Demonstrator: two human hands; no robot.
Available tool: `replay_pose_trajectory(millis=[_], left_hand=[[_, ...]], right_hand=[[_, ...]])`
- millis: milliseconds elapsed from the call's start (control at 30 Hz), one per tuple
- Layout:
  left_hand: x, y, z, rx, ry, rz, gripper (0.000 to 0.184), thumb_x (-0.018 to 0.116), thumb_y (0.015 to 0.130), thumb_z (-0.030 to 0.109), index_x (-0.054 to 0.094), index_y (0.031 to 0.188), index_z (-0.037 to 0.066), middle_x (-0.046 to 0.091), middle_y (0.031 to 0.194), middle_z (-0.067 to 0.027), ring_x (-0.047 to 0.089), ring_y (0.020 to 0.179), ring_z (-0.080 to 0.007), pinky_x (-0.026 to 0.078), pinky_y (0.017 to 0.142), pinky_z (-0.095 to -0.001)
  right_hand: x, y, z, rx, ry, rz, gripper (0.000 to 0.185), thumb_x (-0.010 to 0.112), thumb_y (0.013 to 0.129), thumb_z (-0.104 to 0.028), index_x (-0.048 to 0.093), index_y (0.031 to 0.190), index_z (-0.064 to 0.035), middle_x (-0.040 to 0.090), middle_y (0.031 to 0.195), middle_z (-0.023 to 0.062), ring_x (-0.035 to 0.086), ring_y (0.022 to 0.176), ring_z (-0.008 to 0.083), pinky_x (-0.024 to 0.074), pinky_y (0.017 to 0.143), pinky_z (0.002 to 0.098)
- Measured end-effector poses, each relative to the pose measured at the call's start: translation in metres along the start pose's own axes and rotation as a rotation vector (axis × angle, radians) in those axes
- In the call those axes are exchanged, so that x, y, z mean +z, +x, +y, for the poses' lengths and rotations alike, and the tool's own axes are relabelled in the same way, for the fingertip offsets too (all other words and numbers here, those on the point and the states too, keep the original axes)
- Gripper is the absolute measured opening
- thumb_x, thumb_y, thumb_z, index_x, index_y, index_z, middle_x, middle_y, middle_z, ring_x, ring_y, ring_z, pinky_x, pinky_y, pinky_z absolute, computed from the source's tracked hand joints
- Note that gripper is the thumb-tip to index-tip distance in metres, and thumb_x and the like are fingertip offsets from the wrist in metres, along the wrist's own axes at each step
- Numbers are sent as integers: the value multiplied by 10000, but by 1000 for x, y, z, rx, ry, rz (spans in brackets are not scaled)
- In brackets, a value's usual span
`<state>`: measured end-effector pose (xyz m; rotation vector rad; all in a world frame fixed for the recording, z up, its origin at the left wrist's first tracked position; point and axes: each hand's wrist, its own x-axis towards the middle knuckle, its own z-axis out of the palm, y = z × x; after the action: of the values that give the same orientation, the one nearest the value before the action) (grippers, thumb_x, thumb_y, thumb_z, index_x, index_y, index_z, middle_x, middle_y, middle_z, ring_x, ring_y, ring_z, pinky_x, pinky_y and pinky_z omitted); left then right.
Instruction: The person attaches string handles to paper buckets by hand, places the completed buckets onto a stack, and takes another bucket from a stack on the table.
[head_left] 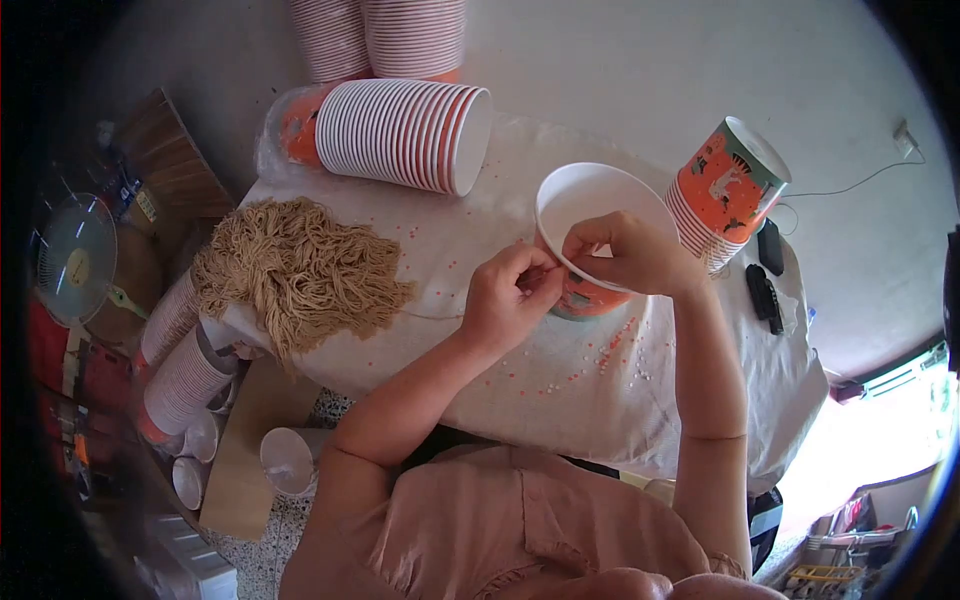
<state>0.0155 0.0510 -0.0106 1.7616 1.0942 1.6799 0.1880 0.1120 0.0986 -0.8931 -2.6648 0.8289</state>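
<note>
A paper bucket (590, 196) with a white rim and an orange-green printed side stands in front of me on the cloth. My left hand (510, 298) is closed in a pinch against its outer wall, just below the rim. My right hand (632, 250) reaches over the rim, thumb and fingers bent together inside the bucket near the same spot. What the fingertips hold is hidden or too small to make out. A pile of tan cords (300, 270) lies to the left, and one thin strand runs from it toward my left wrist.
Nested buckets (400, 135) lie at the back left; another stack (730, 185) leans upside down at the right. Black tools (765, 298) lie by the right edge. Small orange and white dots (615, 345) are scattered over the tablecloth (560, 400). More buckets (185, 390) stand below left.
</note>
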Motion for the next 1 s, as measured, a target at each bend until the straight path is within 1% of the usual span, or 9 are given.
replay_pose_trajectory(millis=[267,333,533,633,667,733,833,933,1000], left_hand=[[-11,-3,0,5,36,10,143,715,838,75,608,920,28,602,717,-30,536,556,-93,440,513,-253],[-17,-3,-1,20,110,-1,159,720,837,82,610,939,31,606,724,-32,533,546,-99,438,505,-255],[-27,-3,7,201,273,-7,123,709,834,62,630,925,38,603,731,-56,554,540,-156,446,481,-271],[-27,-5,6,218,217,17,105,697,836,41,630,916,30,609,747,-65,593,574,-172,480,501,-277],[-27,-6,6,192,200,-1,96,692,844,28,633,920,21,608,778,-62,588,615,-136,474,519,-250],[-27,-9,5,162,184,-18,88,686,853,16,635,924,11,606,810,-59,583,656,-100,469,537,-224],[-25,-11,3,115,126,-41,87,679,861,11,634,935,4,604,805,-53,578,664,-83,467,541,-219],[-25,-11,5,60,86,-62,88,673,871,20,632,945,-5,600,809,-48,570,677,-67,462,554,-212],[-24,-11,5,-16,21,-78,91,662,877,32,627,955,2,614,791,-51,601,643,-106,491,578,-235]], right_hand=[[-10,-29,5,1,-110,369,100,608,785,-22,599,880,8,614,796,95,588,754,166,479,719,299],[-19,-48,14,19,-218,543,139,619,758,-45,607,894,-21,629,787,130,642,733,268,502,675,348],[-59,-114,36,273,-506,903,145,575,820,-38,623,957,-41,668,887,146,666,809,294,511,713,363],[-78,-151,39,596,-736,1108,65,558,846,-93,587,897,-64,636,807,144,636,731,279,495,657,383],[-85,-167,52,641,-805,1178,92,560,853,-142,585,920,-84,642,820,140,641,741,291,498,653,404],[-92,-182,57,757,-955,1184,123,540,869,-184,589,949,-104,658,849,134,650,783,326,502,676,430],[-80,-177,66,890,-1016,905,130,514,898,-182,603,972,-123,675,927,129,650,880,352,507,735,439],[-49,-136,42,422,-959,924,184,530,886,-51,633,1036,-77,672,996,115,649,920,325,516,791,420],[-29,-114,34,259,-612,912,209,585,838,4,655,1029,-44,674,998,116,657,930,283,523,793,376]])
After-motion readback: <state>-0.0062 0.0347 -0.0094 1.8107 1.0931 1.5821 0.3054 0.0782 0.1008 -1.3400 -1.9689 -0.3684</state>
